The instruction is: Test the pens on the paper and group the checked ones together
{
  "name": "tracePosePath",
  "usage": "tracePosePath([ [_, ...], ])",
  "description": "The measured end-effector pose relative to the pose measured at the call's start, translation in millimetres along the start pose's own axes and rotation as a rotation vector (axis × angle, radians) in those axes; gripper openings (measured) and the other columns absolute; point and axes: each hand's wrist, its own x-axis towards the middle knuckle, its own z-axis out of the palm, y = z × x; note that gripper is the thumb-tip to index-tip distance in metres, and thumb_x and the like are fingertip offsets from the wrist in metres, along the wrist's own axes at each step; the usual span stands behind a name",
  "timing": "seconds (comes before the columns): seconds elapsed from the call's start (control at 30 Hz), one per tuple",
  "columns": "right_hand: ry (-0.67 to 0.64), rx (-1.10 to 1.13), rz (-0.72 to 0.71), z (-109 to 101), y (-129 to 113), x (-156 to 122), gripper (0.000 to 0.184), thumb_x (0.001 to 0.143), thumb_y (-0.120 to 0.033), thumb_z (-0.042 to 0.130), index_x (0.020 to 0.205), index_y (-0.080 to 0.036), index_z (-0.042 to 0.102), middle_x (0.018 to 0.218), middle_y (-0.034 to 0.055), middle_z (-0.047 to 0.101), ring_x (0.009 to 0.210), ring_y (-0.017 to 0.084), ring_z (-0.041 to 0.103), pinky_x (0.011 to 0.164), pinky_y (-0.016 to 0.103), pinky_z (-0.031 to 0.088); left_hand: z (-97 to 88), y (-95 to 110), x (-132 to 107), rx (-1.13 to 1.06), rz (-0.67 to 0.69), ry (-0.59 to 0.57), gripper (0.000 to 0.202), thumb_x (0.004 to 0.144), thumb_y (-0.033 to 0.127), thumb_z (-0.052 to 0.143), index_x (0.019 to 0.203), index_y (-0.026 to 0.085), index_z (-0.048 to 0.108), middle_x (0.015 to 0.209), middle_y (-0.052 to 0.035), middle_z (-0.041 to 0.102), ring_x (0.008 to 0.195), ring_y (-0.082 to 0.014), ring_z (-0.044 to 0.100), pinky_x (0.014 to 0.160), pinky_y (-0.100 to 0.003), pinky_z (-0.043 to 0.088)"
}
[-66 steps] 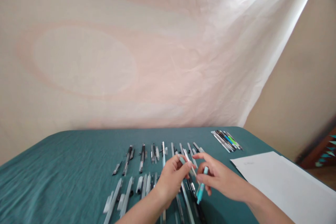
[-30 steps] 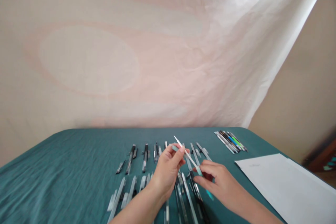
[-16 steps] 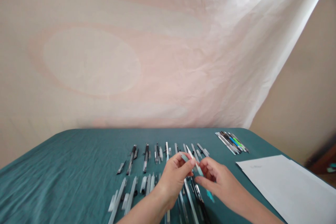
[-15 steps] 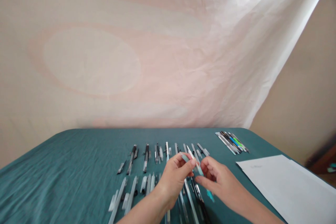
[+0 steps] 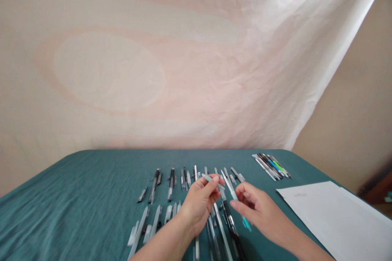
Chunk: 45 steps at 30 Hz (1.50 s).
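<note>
My left hand (image 5: 202,200) pinches a small pale-teal piece (image 5: 211,178) that looks like a pen cap, between thumb and fingers. A slim white-and-teal pen (image 5: 233,194) is gripped in my right hand (image 5: 255,208), its white end slanting up and away, its teal end showing below the thumb. The two hands are held slightly apart above the rows of pens. Under them lie several clear and dark pens (image 5: 221,228), partly covered by my left hand and wrist.
Dark pens with caps beside them (image 5: 154,185) form a far row. Clear-barrelled pens (image 5: 139,232) make a nearer row at left. A bundle of thin refills (image 5: 272,166) lies at the back right. White paper (image 5: 333,216) covers the right side of the green cloth (image 5: 76,204).
My left hand has drawn slightly left with the pale-teal cap, away from the pen. My right hand, with the pen, has shifted a little to the right.
</note>
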Motion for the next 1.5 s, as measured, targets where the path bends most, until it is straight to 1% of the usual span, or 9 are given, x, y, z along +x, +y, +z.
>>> tracePosePath([
  [0.17,-0.019,-0.003,-0.010,0,1,1,0.018,0.084,-0.036,0.047,0.080,-0.019,0.046,0.057,-0.0067,0.039,0.053,0.009,0.038,0.049,0.019,0.030,-1.8,1,1,-0.026,0.026,-0.033,0.016,0.069,0.025,0.071,0.076,0.012,0.064,0.073,-0.0017,0.062,0.054,-0.0036,0.050,0.054,-0.013,0.045],
  [0.23,-0.026,-0.010,-0.014,0,1,1,0.018,0.084,-0.036,0.047,0.080,-0.018,0.047,0.058,-0.0066,0.039,0.053,0.009,0.038,0.049,0.019,0.030,-3.0,1,3,-0.076,0.024,0.001,0.015,0.069,0.023,0.070,0.075,0.011,0.064,0.072,-0.0022,0.062,0.052,-0.0036,0.050,0.053,-0.013,0.046],
  [0.37,-0.041,-0.049,-0.012,0,2,1,0.016,0.083,-0.033,0.049,0.076,-0.018,0.048,0.057,-0.0064,0.040,0.053,0.008,0.038,0.049,0.019,0.029,-6.4,5,9,-0.166,0.017,0.124,0.010,0.075,0.021,0.065,0.075,0.011,0.062,0.071,-0.0027,0.062,0.048,-0.0030,0.052,0.050,-0.013,0.048],
  [0.47,-0.067,-0.081,0.003,0,3,0,0.016,0.081,-0.032,0.050,0.074,-0.018,0.048,0.056,-0.0064,0.041,0.052,0.008,0.038,0.048,0.019,0.029,-7.3,8,12,-0.189,0.030,0.165,0.010,0.079,0.019,0.060,0.074,0.011,0.060,0.071,-0.0025,0.062,0.048,-0.0023,0.052,0.050,-0.012,0.049],
  [0.57,-0.082,-0.099,0.013,0,3,-1,0.015,0.081,-0.031,0.051,0.073,-0.018,0.049,0.057,-0.0061,0.043,0.052,0.008,0.039,0.048,0.019,0.029,-6.1,10,12,-0.196,0.038,0.174,0.011,0.081,0.018,0.057,0.073,0.011,0.060,0.071,-0.0029,0.061,0.047,-0.0019,0.051,0.049,-0.012,0.049],
  [0.77,-0.083,-0.118,0.023,1,0,0,0.014,0.079,-0.029,0.052,0.072,-0.017,0.049,0.056,-0.0062,0.044,0.051,0.008,0.038,0.048,0.019,0.029,-4.7,6,10,-0.147,0.071,0.161,0.011,0.076,0.021,0.065,0.074,0.011,0.061,0.071,-0.0027,0.061,0.049,-0.0024,0.049,0.049,-0.012,0.047],
  [0.97,-0.070,-0.108,0.016,1,-1,0,0.014,0.078,-0.029,0.052,0.071,-0.018,0.049,0.055,-0.0062,0.044,0.050,0.008,0.038,0.047,0.019,0.029,-4.6,1,8,-0.014,0.118,0.109,0.022,0.064,0.030,0.073,0.074,0.012,0.064,0.068,-0.0006,0.062,0.049,-0.0034,0.046,0.050,-0.014,0.040],
  [1.13,-0.046,-0.120,0.013,0,-4,0,0.013,0.078,-0.028,0.053,0.071,-0.018,0.049,0.056,-0.0060,0.045,0.051,0.008,0.039,0.048,0.019,0.030,-3.9,-7,4,0.096,0.137,0.055,0.025,0.067,0.036,0.069,0.075,0.013,0.064,0.072,-0.0011,0.061,0.052,-0.0049,0.044,0.054,-0.017,0.038],
  [1.5,-0.030,-0.131,0.005,2,-3,0,0.012,0.079,-0.027,0.052,0.072,-0.018,0.050,0.057,-0.0060,0.045,0.051,0.008,0.040,0.049,0.019,0.031,-2.2,-16,-3,0.179,0.095,-0.028,0.025,0.071,0.037,0.065,0.079,0.013,0.062,0.074,-0.0032,0.059,0.056,-0.0070,0.043,0.061,-0.020,0.039],
])
